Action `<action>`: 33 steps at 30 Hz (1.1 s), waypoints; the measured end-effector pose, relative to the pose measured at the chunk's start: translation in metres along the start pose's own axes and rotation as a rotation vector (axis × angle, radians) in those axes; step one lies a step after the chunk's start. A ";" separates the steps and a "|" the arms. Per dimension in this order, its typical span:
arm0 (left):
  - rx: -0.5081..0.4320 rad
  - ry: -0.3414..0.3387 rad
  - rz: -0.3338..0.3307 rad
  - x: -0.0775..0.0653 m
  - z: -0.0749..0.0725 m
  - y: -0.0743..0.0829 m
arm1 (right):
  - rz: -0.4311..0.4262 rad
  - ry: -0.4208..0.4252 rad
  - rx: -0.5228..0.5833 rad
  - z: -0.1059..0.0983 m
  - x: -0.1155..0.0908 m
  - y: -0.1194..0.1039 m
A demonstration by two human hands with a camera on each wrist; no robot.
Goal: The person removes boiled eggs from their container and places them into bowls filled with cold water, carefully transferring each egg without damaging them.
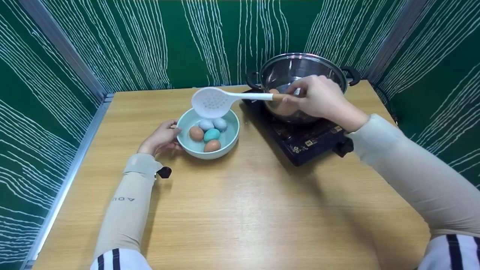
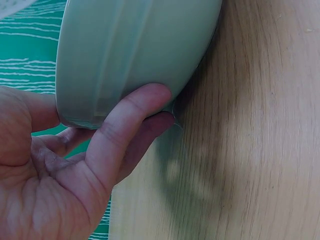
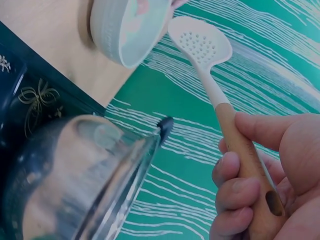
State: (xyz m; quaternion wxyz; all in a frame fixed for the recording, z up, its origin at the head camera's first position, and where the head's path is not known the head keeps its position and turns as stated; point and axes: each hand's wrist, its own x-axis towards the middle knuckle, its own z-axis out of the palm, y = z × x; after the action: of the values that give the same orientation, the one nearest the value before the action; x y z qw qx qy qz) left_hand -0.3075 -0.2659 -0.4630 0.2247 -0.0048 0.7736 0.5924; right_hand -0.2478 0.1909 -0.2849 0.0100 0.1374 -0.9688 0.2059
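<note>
My right hand [image 1: 318, 95] grips the wooden handle of a white perforated skimmer [image 1: 212, 102]. Nothing lies in its head, which hangs over the far rim of a pale green bowl [image 1: 234, 144]. Several eggs sit inside the bowl: brown ones [image 1: 212, 146], light blue ones [image 1: 220, 124] and a teal one [image 1: 212, 135]. At the bowl's left side my left hand [image 1: 163, 138] holds it, thumb at the rim and fingers bent against the outer wall [image 2: 135, 55]. In the right wrist view, the fingers wrap round the skimmer's handle [image 3: 240, 145].
A steel pot [image 1: 303, 60] with black side handles stands on a dark portable cooker [image 1: 296, 146] at the back right. Inside the pot, something brown and rounded [image 1: 274, 91] shows, partly hidden. Green walls with white lines [image 1: 210, 37] enclose the wooden table [image 1: 240, 210].
</note>
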 end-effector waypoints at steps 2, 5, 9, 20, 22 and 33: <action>0.002 -0.002 -0.005 0.000 0.000 0.000 | 0.026 -0.001 0.017 -0.005 -0.001 0.002; 0.000 -0.001 -0.009 -0.001 0.000 0.000 | 0.040 0.019 0.035 -0.013 -0.002 0.006; 0.011 0.003 -0.010 -0.001 0.000 0.001 | 0.059 0.067 0.057 -0.022 -0.004 0.013; 0.025 0.016 -0.012 -0.004 0.001 0.001 | 0.191 0.081 0.153 -0.046 -0.008 0.037; 0.026 0.019 -0.014 -0.004 0.002 0.001 | 0.210 0.095 0.154 -0.050 -0.010 0.042; 0.023 0.021 -0.010 -0.004 0.001 0.002 | 0.301 0.120 0.147 -0.070 -0.016 0.072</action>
State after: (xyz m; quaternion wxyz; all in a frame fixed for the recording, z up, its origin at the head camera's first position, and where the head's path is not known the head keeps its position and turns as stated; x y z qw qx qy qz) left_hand -0.3039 -0.2654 -0.4603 0.2195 -0.0123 0.7826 0.5825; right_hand -0.2543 0.2866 -0.2509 0.0269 -0.0215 -0.9584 0.2833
